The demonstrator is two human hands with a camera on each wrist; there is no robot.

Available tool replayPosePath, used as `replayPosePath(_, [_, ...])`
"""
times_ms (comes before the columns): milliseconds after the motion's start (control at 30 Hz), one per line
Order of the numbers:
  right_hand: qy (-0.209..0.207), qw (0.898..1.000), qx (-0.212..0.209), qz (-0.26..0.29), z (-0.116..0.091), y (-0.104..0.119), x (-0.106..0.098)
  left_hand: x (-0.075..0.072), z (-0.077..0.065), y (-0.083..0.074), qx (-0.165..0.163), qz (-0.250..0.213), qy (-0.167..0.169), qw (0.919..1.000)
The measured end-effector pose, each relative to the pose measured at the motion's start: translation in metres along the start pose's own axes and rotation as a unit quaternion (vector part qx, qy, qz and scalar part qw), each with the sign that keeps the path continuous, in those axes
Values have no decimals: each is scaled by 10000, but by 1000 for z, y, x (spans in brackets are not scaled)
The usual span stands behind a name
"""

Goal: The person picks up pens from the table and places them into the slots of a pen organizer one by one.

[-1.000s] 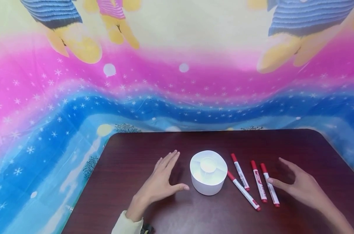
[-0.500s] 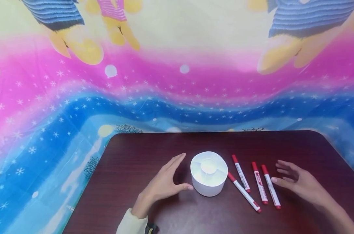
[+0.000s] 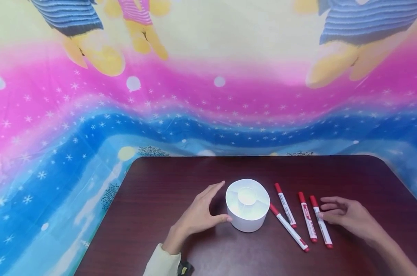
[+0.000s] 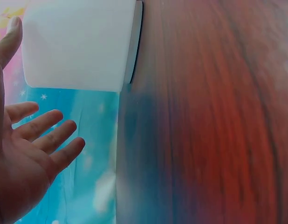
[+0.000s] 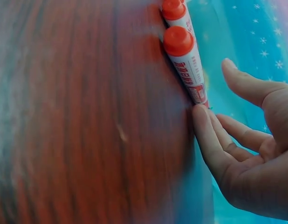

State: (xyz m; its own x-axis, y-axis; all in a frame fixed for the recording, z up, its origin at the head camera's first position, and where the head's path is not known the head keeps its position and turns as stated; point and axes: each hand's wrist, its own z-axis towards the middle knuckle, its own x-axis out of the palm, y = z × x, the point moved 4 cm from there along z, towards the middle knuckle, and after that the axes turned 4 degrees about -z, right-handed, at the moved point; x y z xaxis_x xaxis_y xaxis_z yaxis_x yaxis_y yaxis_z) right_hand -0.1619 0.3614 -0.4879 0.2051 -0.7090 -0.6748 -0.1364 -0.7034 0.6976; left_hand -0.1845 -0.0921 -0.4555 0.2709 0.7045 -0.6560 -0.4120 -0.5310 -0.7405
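Observation:
A round white container (image 3: 248,224) with inner dividers and a central ring stands on the dark wooden table (image 3: 170,172). My left hand (image 3: 202,214) is beside its left wall, fingers spread and thumb tip right at the wall; the palm faces it in the left wrist view. At the right, my right hand (image 3: 355,219) is next to the rightmost red-capped whiteboard marker (image 3: 322,226), fingertips close to its upper part. In the right wrist view, thumb and fingers are apart, with a fingertip near the end of that marker (image 5: 187,70).
Left of that marker lies another red-capped marker (image 3: 308,222). Two more, one farther back (image 3: 286,207) and one slanting toward the front (image 3: 291,230), lie beside the container. A colourful printed cloth (image 3: 194,96) hangs behind the table.
My left hand has moved right, up to the container's wall. My right hand's fingers have drawn together and come closer to the rightmost marker. Container and markers stay in place.

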Motion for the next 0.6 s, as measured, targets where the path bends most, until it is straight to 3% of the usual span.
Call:
replayPosePath(200, [65,9993,300,210,5,3,6,4,3,-3,71,-137,-3,9999])
replayPosePath(400, [-216,9987,295,-364,9,8,8,9,7,-3,98,-179,33,9998])
replayPosePath(600, [-192,9984,375,-386,13,15,8,12,9,-4,59,-242,74,9997])
